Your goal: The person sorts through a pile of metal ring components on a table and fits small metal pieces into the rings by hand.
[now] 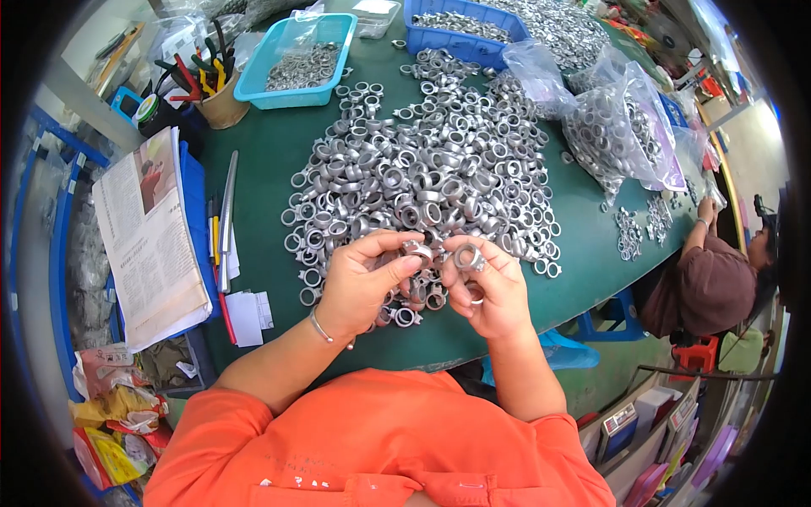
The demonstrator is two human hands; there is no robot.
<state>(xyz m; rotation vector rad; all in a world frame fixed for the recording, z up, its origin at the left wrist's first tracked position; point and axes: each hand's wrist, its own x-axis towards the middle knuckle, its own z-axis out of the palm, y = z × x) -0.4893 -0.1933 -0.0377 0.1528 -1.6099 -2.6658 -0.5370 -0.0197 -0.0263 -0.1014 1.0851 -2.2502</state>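
Observation:
Between the thumb and fingers of my left hand (359, 283) is a grey metal ring (418, 251). My right hand (497, 296) pinches another metal ring (468, 257) close beside it, and a further ring (476, 294) shows lower, against the same hand's fingers. The two hands are near each other over the front part of a large heap of loose metal rings (448, 173). These rings are silvery grey, many with a small raised part on the band. The heap spreads over the green table (262, 160).
A turquoise basket (247, 88) and a blue bin (486, 57) hold small metal parts at the back. Bagged rings (621, 127) lie right. At left are a tapered metal rod (226, 220), a newspaper (152, 245) and a tool pot (224, 108). A co-worker (710, 283) sits at right.

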